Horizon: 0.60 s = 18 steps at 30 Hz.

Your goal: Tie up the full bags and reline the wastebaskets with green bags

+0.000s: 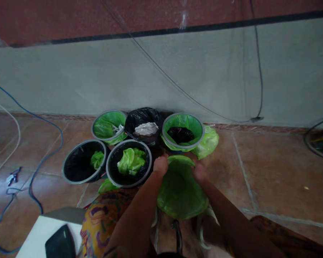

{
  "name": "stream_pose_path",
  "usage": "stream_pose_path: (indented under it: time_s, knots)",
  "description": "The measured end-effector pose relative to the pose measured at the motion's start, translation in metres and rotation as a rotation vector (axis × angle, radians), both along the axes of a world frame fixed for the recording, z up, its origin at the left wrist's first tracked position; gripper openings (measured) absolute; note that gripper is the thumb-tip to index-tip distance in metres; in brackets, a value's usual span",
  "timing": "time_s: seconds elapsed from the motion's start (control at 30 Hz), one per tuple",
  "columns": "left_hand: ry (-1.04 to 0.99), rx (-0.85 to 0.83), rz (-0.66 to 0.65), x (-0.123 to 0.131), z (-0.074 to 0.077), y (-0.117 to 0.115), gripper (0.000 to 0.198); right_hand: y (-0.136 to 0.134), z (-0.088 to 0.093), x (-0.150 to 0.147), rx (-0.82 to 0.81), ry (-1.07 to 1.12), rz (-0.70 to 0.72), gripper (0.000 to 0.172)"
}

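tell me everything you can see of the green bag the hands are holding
Thin, glossy lime-green plastic, softly creased: the green bag hangs near the bins, above the tiled floor. The left hand and right hand pinch its top edge at either side, spreading the mouth; its rounded bottom sags below.

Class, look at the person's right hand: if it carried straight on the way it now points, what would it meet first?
Most likely the green-lined bin by the wall, just beyond the green bag that the right hand holds. Depth is hard to judge from this one view.
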<state>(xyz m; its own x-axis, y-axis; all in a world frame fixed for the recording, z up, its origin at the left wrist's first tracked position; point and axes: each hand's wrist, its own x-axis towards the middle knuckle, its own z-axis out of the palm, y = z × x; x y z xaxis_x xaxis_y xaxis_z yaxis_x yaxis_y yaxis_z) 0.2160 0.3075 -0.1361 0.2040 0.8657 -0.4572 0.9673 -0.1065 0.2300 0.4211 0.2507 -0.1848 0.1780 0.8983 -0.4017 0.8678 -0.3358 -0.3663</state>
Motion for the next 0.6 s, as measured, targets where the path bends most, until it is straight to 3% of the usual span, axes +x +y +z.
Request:
stream_pose_path:
  time_s: [0.2, 0.3, 0.37, 0.47, 0.6]
  knots:
    - [0.027, -0.006, 0.026, 0.000, 0.009, -0.005, 0.029, -0.005, 0.009, 0.005, 0.004, -0.022, 0.056, 0.049]
    - [0.008, 0.116, 0.106, 0.000, 0.020, -0.018, 0.052, 0.003, 0.016, 0.005, 0.081, -0.123, 0.030, 0.062]
    - [-0.028, 0.207, 0.196, -0.002, 0.026, -0.029, 0.061, 0.013, 0.020, 0.001, 0.175, -0.116, 0.045, 0.060]
    - [-0.039, 0.238, 0.307, -0.007, 0.030, -0.044, 0.047, 0.029, 0.025, -0.010, 0.206, -0.043, 0.114, 0.046]
    - [0.044, 0.142, 0.240, -0.011, 0.027, -0.045, 0.036, 0.033, 0.017, -0.020, 0.122, -0.045, 0.201, 0.037]
